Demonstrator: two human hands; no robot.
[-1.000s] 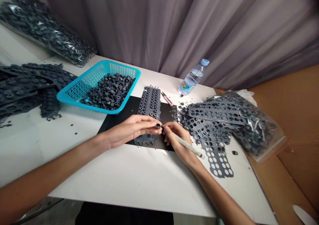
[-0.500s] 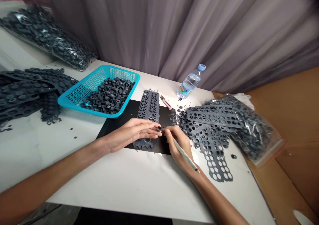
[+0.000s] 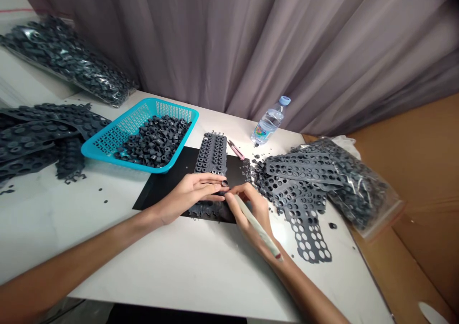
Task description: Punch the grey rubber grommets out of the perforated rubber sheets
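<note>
My left hand holds a small dark rubber ring at its fingertips, above a grey sheet of moulded rubber rings. My right hand grips a slim pale-handled tool like a pen, its handle slanting back over the wrist. The fingertips of both hands meet around the ring; the tool's working tip is hidden by my fingers. Beneath the sheet lies a black mat. Both hands cover the sheet's near half in part.
A blue basket of loose rings stands left, by stacked sheets and a filled bag. Small pink-handled snips and a water bottle are behind. Punched sheets and another bag lie right.
My right fingertips have moved in closer to my left hand, now meeting at the ring. The whole view has shifted slightly.
</note>
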